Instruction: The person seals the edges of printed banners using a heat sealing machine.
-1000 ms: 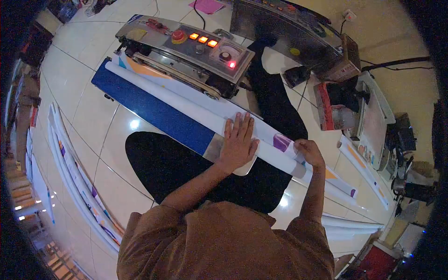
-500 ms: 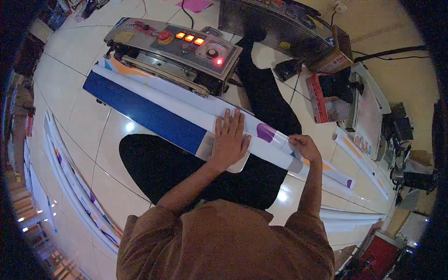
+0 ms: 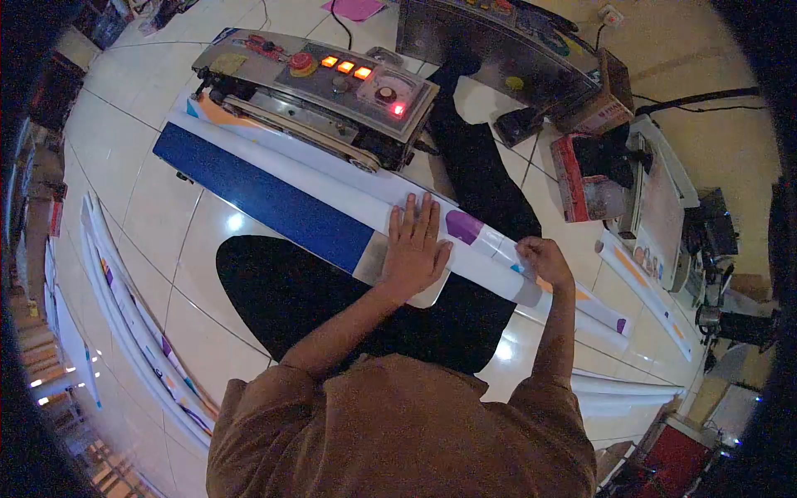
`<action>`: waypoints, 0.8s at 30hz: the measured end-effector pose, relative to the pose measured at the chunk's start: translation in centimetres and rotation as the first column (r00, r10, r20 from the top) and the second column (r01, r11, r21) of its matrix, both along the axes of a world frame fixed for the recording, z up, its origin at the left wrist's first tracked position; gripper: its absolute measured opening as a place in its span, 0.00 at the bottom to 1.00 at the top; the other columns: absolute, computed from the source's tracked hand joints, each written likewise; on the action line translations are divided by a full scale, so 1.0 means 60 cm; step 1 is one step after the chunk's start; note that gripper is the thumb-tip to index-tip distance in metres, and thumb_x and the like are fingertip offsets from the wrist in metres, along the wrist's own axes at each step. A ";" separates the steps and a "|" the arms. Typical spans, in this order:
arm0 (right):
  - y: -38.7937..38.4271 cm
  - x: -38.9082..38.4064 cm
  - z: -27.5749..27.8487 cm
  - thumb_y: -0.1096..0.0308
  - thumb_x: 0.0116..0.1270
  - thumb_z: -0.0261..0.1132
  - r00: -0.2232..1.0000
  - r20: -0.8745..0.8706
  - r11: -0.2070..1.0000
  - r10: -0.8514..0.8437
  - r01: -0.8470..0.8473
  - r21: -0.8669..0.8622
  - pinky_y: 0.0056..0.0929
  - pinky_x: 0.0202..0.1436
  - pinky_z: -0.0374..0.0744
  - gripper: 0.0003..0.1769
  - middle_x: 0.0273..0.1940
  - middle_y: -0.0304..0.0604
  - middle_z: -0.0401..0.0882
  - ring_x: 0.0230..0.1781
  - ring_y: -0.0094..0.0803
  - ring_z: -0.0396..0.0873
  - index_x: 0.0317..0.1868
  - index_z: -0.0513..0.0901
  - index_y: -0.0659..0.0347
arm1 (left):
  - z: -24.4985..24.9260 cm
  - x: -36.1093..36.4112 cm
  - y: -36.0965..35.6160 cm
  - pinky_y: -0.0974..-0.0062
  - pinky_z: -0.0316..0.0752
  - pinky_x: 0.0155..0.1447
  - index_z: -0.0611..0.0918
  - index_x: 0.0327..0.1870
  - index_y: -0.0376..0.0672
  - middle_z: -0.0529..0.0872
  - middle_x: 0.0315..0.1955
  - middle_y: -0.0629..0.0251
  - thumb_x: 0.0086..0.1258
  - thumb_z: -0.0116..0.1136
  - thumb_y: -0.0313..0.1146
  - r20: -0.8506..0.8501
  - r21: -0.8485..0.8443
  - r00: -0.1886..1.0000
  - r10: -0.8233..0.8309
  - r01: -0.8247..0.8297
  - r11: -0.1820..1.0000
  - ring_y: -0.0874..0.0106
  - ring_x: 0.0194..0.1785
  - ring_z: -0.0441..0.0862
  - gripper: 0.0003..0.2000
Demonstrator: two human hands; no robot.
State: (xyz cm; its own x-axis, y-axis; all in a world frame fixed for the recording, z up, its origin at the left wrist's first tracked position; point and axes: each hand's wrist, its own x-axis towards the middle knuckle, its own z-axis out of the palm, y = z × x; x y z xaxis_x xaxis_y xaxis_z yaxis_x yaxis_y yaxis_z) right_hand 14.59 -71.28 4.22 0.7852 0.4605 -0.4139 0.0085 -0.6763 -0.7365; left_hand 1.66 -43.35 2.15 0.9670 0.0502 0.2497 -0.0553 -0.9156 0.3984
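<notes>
A long white printed sheet [image 3: 344, 192], folded or rolled lengthwise with a purple patch and orange parts, lies along the blue conveyor belt [image 3: 261, 207] of a band sealer [image 3: 320, 83]. My left hand [image 3: 415, 253] rests flat on the sheet, fingers stretched out, near the belt's metal end. Further right, my right hand [image 3: 546, 261] is closed in a pinch at the sheet's edge, beside a strip of clear film. The sealer's orange buttons and a red display are lit.
Long white printed rolls [image 3: 137, 319] lie on the tiled floor at left, and another roll [image 3: 643, 290] at right. A second metal machine [image 3: 498, 58] stands behind, near a cardboard box [image 3: 606, 95] and a red box [image 3: 573, 178]. My dark-trousered legs surround the belt's end.
The view has shifted slightly. The sheet's purple patch sits a little further left, nearer my left hand. Both hands hold nearly the same poses.
</notes>
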 end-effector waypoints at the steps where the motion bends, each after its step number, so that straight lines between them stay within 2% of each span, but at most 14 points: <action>1: -0.003 0.001 -0.004 0.68 0.68 0.62 1.000 0.000 1.000 -0.001 0.001 -0.002 0.28 0.39 0.75 0.08 0.27 0.36 0.80 0.31 0.24 0.75 0.35 0.84 0.64 | 0.001 0.001 0.000 0.41 0.39 0.75 0.59 0.70 0.26 0.52 0.74 0.41 0.69 0.50 0.46 -0.007 0.010 1.000 -0.003 0.003 1.000 0.42 0.77 0.46 0.36; 3: -0.012 0.005 -0.013 0.65 0.70 0.62 0.984 0.144 0.995 0.104 -0.104 -0.009 0.27 0.33 0.76 0.11 0.25 0.36 0.79 0.26 0.23 0.74 0.36 0.83 0.65 | -0.002 0.001 -0.001 0.41 0.39 0.75 0.59 0.70 0.26 0.52 0.73 0.41 0.69 0.50 0.46 0.001 0.014 1.000 0.008 -0.008 1.000 0.42 0.77 0.46 0.36; 4: -0.018 0.006 -0.015 0.65 0.70 0.62 0.984 0.144 0.995 0.103 -0.103 -0.010 0.27 0.33 0.76 0.11 0.25 0.36 0.79 0.26 0.23 0.74 0.36 0.83 0.65 | -0.003 0.001 -0.001 0.41 0.40 0.75 0.60 0.70 0.26 0.53 0.73 0.40 0.70 0.50 0.46 0.009 0.023 1.000 0.022 -0.022 1.000 0.42 0.76 0.46 0.36; 6: -0.022 0.004 -0.013 0.64 0.69 0.64 0.982 -0.169 0.993 -0.079 0.094 0.077 0.25 0.26 0.74 0.11 0.22 0.35 0.77 0.20 0.21 0.73 0.39 0.84 0.64 | -0.002 -0.001 -0.002 0.41 0.40 0.75 0.60 0.70 0.27 0.53 0.73 0.40 0.70 0.49 0.46 0.021 0.005 0.999 0.025 -0.025 1.000 0.43 0.77 0.46 0.35; 7: -0.022 0.002 -0.012 0.64 0.69 0.64 0.982 -0.169 0.993 -0.079 0.093 0.078 0.25 0.26 0.74 0.11 0.22 0.35 0.77 0.20 0.21 0.73 0.39 0.84 0.64 | -0.002 -0.001 -0.002 0.41 0.41 0.75 0.61 0.70 0.28 0.54 0.73 0.39 0.70 0.49 0.46 0.033 -0.012 0.999 0.029 -0.028 1.000 0.43 0.77 0.46 0.34; 9: -0.020 -0.005 -0.007 0.64 0.69 0.66 0.997 -0.052 0.992 -0.055 0.060 0.108 0.24 0.22 0.73 0.11 0.21 0.34 0.76 0.17 0.19 0.71 0.42 0.84 0.64 | -0.005 0.000 -0.002 0.41 0.42 0.75 0.62 0.69 0.29 0.54 0.72 0.40 0.71 0.49 0.45 0.035 -0.001 0.999 0.010 -0.010 1.000 0.43 0.76 0.47 0.32; 13: -0.018 -0.006 -0.006 0.65 0.67 0.68 0.990 -0.096 0.989 -0.101 0.111 0.101 0.24 0.23 0.73 0.11 0.22 0.34 0.76 0.18 0.19 0.72 0.42 0.85 0.65 | 0.001 0.000 -0.001 0.41 0.44 0.75 0.65 0.69 0.33 0.56 0.72 0.41 0.71 0.50 0.41 0.027 0.006 0.999 -0.024 0.024 1.000 0.44 0.76 0.49 0.29; 16: -0.027 0.001 -0.016 0.63 0.68 0.66 0.999 -0.041 0.998 -0.036 0.038 0.048 0.24 0.22 0.73 0.12 0.23 0.35 0.78 0.17 0.18 0.71 0.41 0.85 0.65 | -0.008 0.000 -0.002 0.42 0.44 0.75 0.65 0.68 0.34 0.57 0.72 0.43 0.71 0.51 0.41 0.045 0.010 0.999 -0.012 0.011 1.000 0.44 0.75 0.50 0.29; 18: -0.028 0.005 -0.004 0.66 0.70 0.65 0.982 -0.187 0.999 -0.011 0.018 0.036 0.22 0.37 0.75 0.10 0.28 0.31 0.79 0.30 0.20 0.74 0.42 0.84 0.65 | -0.010 0.001 -0.002 0.42 0.44 0.75 0.65 0.69 0.33 0.57 0.72 0.43 0.71 0.51 0.41 0.047 0.010 0.999 -0.012 0.011 1.000 0.45 0.76 0.50 0.29; 19: -0.031 0.008 -0.011 0.66 0.70 0.65 0.982 -0.186 0.999 -0.010 0.017 0.036 0.22 0.37 0.75 0.10 0.28 0.31 0.79 0.30 0.20 0.74 0.42 0.84 0.65 | -0.010 0.001 -0.003 0.42 0.43 0.75 0.64 0.69 0.33 0.56 0.72 0.44 0.70 0.51 0.42 0.048 0.010 0.999 -0.011 0.011 1.000 0.45 0.76 0.50 0.30; 21: -0.031 0.013 -0.025 0.65 0.72 0.62 0.992 0.015 0.990 0.127 -0.128 0.061 0.22 0.37 0.74 0.10 0.29 0.29 0.78 0.31 0.18 0.72 0.40 0.84 0.64 | -0.004 0.001 -0.002 0.42 0.43 0.75 0.63 0.70 0.33 0.56 0.72 0.44 0.71 0.51 0.42 0.030 0.021 0.999 -0.014 0.013 1.000 0.46 0.76 0.49 0.30; 24: -0.032 0.012 -0.019 0.64 0.72 0.62 0.992 -0.002 0.991 0.123 -0.122 0.057 0.22 0.35 0.72 0.11 0.29 0.29 0.75 0.30 0.17 0.69 0.37 0.83 0.63 | -0.008 0.001 -0.002 0.42 0.42 0.75 0.62 0.71 0.33 0.56 0.73 0.45 0.71 0.50 0.43 0.003 0.028 1.000 -0.025 0.025 0.999 0.47 0.77 0.48 0.32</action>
